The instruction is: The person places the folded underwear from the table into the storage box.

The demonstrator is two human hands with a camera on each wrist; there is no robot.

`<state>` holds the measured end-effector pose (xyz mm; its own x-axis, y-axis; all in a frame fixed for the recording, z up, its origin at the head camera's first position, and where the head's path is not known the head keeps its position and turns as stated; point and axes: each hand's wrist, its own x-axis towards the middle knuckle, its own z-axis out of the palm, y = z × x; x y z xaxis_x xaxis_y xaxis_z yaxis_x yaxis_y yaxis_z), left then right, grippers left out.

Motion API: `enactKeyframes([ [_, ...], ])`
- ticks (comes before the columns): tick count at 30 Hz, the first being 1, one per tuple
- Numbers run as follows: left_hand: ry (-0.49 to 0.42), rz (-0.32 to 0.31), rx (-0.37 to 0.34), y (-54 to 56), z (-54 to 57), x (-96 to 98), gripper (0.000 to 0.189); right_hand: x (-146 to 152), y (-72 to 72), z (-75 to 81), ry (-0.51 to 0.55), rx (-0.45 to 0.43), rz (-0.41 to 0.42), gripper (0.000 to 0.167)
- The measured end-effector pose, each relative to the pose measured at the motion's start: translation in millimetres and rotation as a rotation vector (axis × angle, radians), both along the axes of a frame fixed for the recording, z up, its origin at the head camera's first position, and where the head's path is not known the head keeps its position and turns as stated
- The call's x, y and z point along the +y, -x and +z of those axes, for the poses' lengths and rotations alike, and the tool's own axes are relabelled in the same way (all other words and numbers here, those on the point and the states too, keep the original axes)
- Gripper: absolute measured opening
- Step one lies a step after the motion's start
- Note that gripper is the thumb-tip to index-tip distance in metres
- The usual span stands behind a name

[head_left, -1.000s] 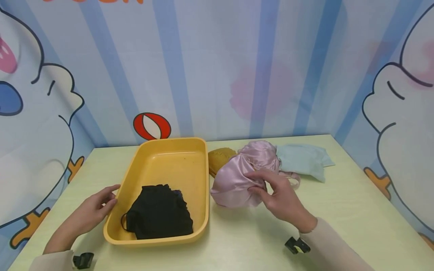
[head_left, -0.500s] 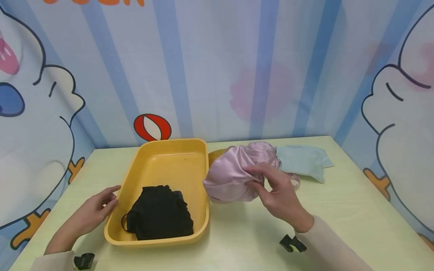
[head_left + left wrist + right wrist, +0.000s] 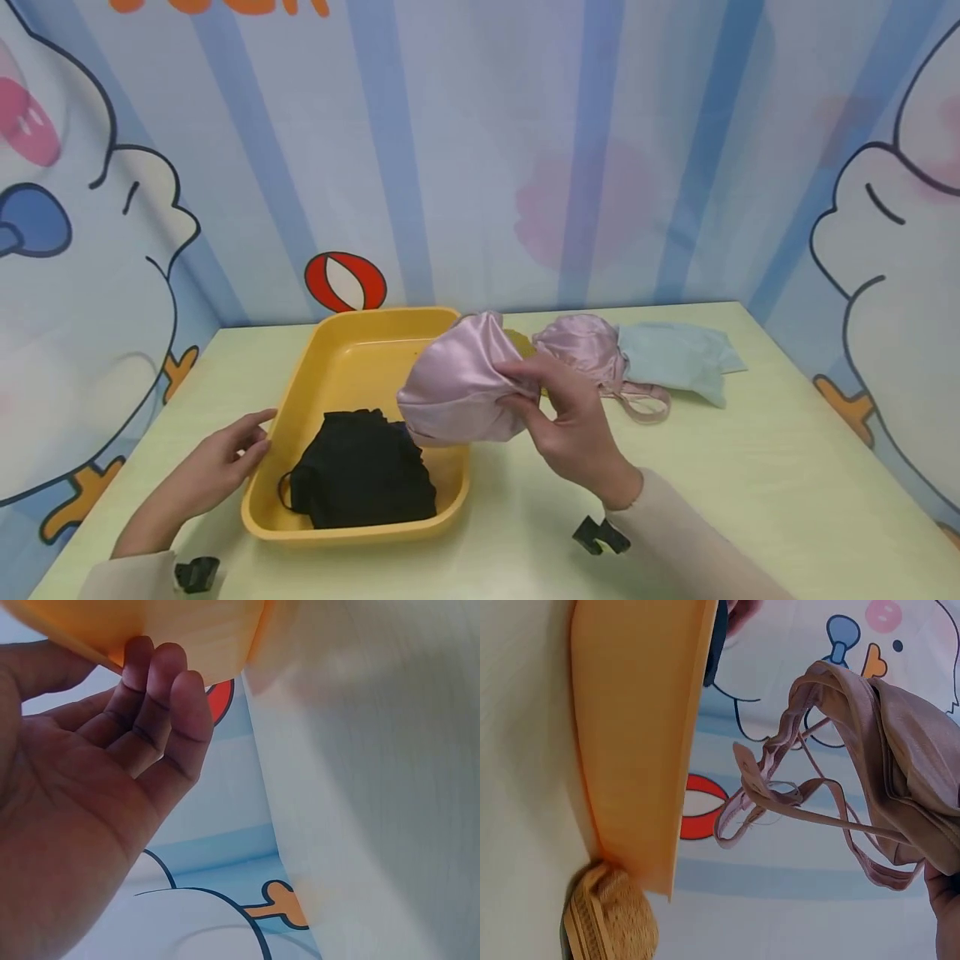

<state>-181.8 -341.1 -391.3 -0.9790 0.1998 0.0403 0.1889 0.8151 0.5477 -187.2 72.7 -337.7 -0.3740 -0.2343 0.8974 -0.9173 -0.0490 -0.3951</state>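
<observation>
My right hand [image 3: 573,425] pinches a folded pink satin bra [image 3: 457,396] between thumb and fingers, holding it over the right side of a yellow tray [image 3: 296,400]. In the right wrist view the bra's straps [image 3: 802,799] dangle loose beside the tray wall [image 3: 634,727]. Relaxed fingers of my left hand [image 3: 217,471] touch the tray's left side. The left wrist view has these fingertips [image 3: 191,697] against the tray's outer wall. A folded black garment [image 3: 363,479] with a thin strap loop lies in the tray's near part.
Right of the tray, another pink satin bra [image 3: 581,343] lies with its strap trailing on the table. A pale blue cloth item [image 3: 675,354] adjoins it. The mustard textured garment [image 3: 619,922] sits against the tray's right side. A cartoon-printed backdrop [image 3: 480,167] stands behind.
My right hand has lifted the folded pink bra and carried it left, from beside the tray to over its right side. The left hand stays at the tray's left side.
</observation>
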Motion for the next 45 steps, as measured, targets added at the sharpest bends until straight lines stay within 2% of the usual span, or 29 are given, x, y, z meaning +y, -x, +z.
enactKeyframes([
  [5,-0.004,-0.004,0.004,-0.5,0.3,-0.1,0.043,-17.4,10.1,-15.3,-0.018,-0.005,0.012,0.045],
  [8,-0.005,-0.004,0.010,-0.6,0.1,-1.4,0.042,-29.1,13.6,-19.4,-0.064,-0.036,0.000,0.041],
  [14,-0.015,0.002,-0.004,-0.5,-0.2,-2.0,0.043,-52.7,19.4,-23.9,-0.110,-0.065,0.029,0.036],
  [26,-0.023,-0.008,0.005,-0.3,-1.0,-3.2,0.043,-97.7,16.1,-26.4,-0.290,-0.083,0.078,0.034],
  [28,-0.025,-0.010,0.006,-0.6,-0.9,-3.1,0.042,-103.4,14.1,-28.7,-0.334,-0.120,0.094,0.035],
  [31,-0.028,-0.014,0.013,-0.7,-0.9,-3.1,0.042,-109.5,12.0,-33.4,-0.436,-0.234,0.103,0.036],
  [34,-0.031,-0.026,0.021,-0.1,-1.8,-3.4,0.042,-113.3,11.7,-38.7,-0.596,-0.361,0.063,0.038],
  [36,-0.031,-0.029,0.023,0.1,-2.2,-3.5,0.042,-114.7,12.5,-41.5,-0.704,-0.414,0.027,0.039],
  [39,-0.028,-0.029,0.022,-0.2,-2.0,-3.3,0.042,-115.6,12.9,-43.7,-0.798,-0.438,-0.011,0.039],
  [45,-0.024,-0.020,0.023,-2.2,-1.3,-3.5,0.042,-114.0,11.3,-43.1,-0.829,-0.441,-0.038,0.037],
])
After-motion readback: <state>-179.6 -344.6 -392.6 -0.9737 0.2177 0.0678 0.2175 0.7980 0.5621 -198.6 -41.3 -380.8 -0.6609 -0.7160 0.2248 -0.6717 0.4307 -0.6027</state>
